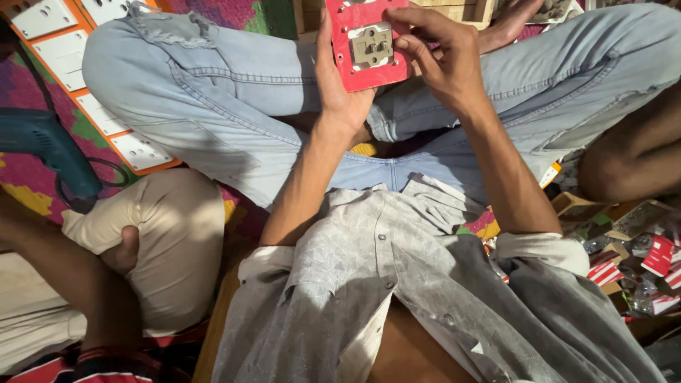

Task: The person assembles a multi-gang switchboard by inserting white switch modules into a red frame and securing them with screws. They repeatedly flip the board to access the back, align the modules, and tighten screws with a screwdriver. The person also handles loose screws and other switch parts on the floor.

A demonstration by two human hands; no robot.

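A red rectangular board [355,67] with a pale socket module [370,47] set in its middle is held above my crossed legs in light blue jeans [213,92]. My left hand [337,85] grips the board's left edge and underside. My right hand [443,57] holds the right edge, its fingertips pressing on the socket module. My grey patterned shirt [369,284] fills the lower middle of the view.
An orange panel with several white switch plates [92,99] lies at the upper left, beside a teal power drill [50,145] on a colourful mat. Another person's bent knee and arm [142,241] sit at the left. Small red-and-white boxes [638,269] are piled at the right.
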